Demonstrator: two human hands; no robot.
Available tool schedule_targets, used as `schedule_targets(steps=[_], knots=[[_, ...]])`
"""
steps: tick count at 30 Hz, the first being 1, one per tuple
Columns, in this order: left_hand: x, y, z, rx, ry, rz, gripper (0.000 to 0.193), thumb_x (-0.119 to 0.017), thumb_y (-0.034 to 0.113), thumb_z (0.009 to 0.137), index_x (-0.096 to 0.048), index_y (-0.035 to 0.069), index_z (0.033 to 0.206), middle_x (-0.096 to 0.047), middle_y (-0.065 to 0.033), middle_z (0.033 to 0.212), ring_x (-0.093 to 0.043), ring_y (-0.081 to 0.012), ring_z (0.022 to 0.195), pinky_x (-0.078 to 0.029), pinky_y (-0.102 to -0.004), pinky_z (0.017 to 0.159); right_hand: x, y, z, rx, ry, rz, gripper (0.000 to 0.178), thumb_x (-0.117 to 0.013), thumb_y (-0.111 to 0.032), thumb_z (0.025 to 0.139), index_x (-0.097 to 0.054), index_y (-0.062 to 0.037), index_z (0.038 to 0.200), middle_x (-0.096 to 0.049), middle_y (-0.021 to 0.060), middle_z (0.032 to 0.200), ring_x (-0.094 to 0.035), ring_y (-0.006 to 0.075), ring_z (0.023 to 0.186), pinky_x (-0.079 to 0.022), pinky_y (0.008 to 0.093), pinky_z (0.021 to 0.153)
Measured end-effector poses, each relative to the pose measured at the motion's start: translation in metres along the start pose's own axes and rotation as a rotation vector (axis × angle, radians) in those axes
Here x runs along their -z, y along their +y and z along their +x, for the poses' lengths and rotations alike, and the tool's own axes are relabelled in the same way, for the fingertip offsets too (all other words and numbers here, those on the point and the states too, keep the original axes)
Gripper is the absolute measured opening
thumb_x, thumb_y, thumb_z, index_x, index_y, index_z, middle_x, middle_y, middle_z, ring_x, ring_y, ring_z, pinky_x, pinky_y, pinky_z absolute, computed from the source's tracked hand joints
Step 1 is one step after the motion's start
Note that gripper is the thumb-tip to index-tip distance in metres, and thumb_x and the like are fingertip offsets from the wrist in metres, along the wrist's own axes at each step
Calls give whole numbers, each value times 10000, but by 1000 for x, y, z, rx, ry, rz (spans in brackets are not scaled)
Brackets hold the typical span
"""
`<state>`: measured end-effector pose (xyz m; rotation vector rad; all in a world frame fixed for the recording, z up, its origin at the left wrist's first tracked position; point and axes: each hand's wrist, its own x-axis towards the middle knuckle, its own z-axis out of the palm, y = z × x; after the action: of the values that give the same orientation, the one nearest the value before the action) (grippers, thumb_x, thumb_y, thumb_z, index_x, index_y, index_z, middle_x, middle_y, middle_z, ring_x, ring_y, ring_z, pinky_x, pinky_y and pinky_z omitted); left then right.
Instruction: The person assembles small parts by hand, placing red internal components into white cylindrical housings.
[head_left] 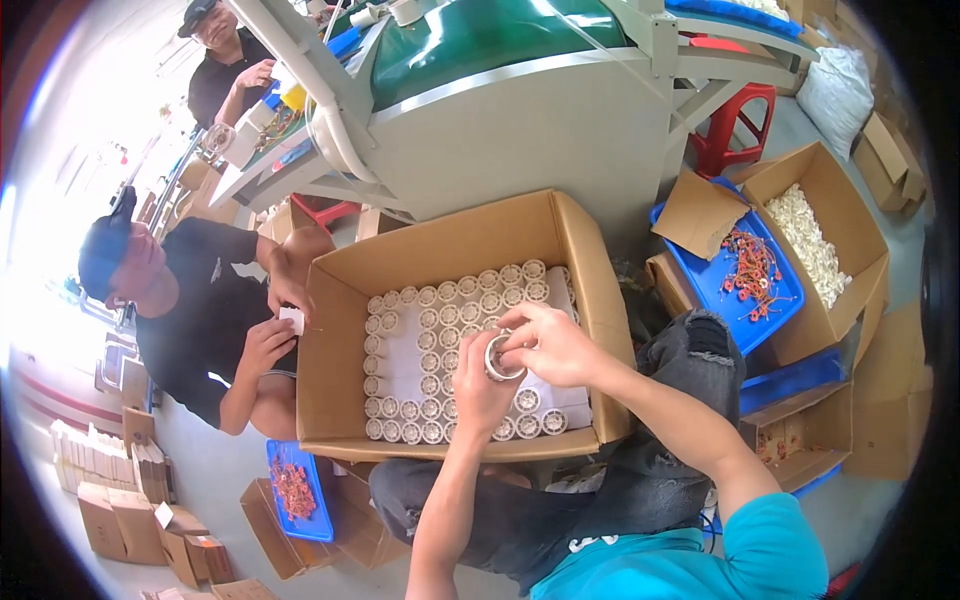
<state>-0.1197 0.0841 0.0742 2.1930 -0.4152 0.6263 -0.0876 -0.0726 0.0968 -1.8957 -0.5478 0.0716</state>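
Note:
Over the open cardboard box [430, 262], my left hand [478, 395] is closed around a white round plastic part [491, 362] with a raised rim, its opening turned up. My right hand [552, 345] comes in from the right, with its bent fingers pinched together at the part's opening. What those fingertips hold, if anything, is hidden. Below both hands, rows of similar white round parts [408, 410] with spoked faces stand inside the box. A pale sheet [403, 350] shows between the rows.
On the right, a blue tray [785, 318] holds red-and-orange wired pieces beside a carton [862, 260] of small white parts. A smaller blue tray [313, 522] lies at the lower left. A co-worker [205, 310] sits left of the box; a green-belted conveyor [500, 50] stands behind.

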Motion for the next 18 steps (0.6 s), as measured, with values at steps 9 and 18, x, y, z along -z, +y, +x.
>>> schedule_targets(steps=[9, 18], knots=[[-5, -6, -4, -87, -12, 29, 485, -757, -22, 656, -567, 28, 1100, -622, -162, 995, -633, -334, 852, -525, -388, 720, -7, 2, -6, 151, 52, -15, 174, -690, -1, 711, -733, -14, 879, -637, 163, 1107, -599, 331, 1056, -479, 404, 911], [-4, -8, -6, -68, 3, -39, 491, -762, -21, 644, -582, 34, 1097, -629, -158, 1006, -651, -318, 847, -542, -369, 684, -15, -2, -8, 192, 108, -22, 159, -698, 9, 687, -721, 2, 844, -651, 155, 1087, -627, 321, 995, -505, 396, 850]])
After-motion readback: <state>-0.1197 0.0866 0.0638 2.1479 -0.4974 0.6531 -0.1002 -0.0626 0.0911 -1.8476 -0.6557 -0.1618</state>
